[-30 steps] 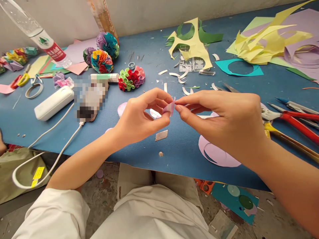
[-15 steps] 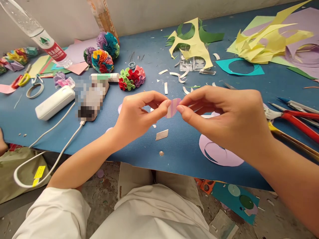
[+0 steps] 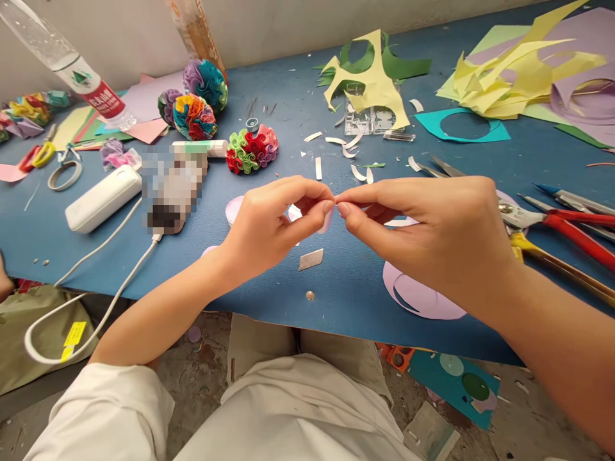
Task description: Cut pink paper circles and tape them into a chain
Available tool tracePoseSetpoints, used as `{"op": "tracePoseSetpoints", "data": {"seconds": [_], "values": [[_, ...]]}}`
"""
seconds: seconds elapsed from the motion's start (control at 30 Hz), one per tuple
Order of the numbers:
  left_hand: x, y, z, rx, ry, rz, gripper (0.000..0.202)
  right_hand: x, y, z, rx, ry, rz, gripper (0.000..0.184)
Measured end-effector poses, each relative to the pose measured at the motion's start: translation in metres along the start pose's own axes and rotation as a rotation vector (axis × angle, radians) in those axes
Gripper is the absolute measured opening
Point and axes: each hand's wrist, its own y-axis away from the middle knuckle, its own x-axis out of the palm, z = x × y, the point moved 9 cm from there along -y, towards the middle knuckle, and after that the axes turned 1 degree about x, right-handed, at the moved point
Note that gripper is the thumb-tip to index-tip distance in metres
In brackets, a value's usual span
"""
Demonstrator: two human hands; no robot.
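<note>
Above the blue table, my left hand (image 3: 283,218) is closed in a pinch on a small lilac paper piece (image 3: 328,222), most of it hidden behind the fingers. My right hand (image 3: 423,224) is pinched too, its fingertips meeting the left ones at the paper's upper edge. Under my right hand lies a lilac paper round (image 3: 408,296) with a curved cut. Another lilac paper piece (image 3: 233,210) shows beside my left hand. A pale paper scrap (image 3: 311,259) lies below the fingertips.
To the right are scissors (image 3: 521,214) with red and yellow handles and pens (image 3: 576,202). Curled paper flowers (image 3: 252,150), a glue stick (image 3: 202,148), a cabled white power bank (image 3: 103,198) and a water bottle (image 3: 91,89) stand left. Yellow paper offcuts (image 3: 519,83) lie at the back.
The lilac piece, earlier seen flat between both hands, is now mostly covered by my left fingers. My hands have drawn together until the fingertips meet.
</note>
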Motion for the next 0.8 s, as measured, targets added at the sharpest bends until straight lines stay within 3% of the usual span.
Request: {"op": "tracePoseSetpoints", "data": {"seconds": [0.23,0.53,0.8], "values": [[0.006,-0.001,0.005,-0.074,0.126,0.065,0.020,0.004,-0.001,-0.004,0.056,-0.168,0.043,0.016],[0.008,-0.003,0.001,0.017,0.212,0.110,0.026,0.012,-0.001,-0.013,0.206,-0.344,0.168,0.019],[0.009,-0.004,-0.001,0.020,0.225,0.115,0.028,0.013,0.000,-0.015,0.248,-0.396,0.181,0.018]]}}
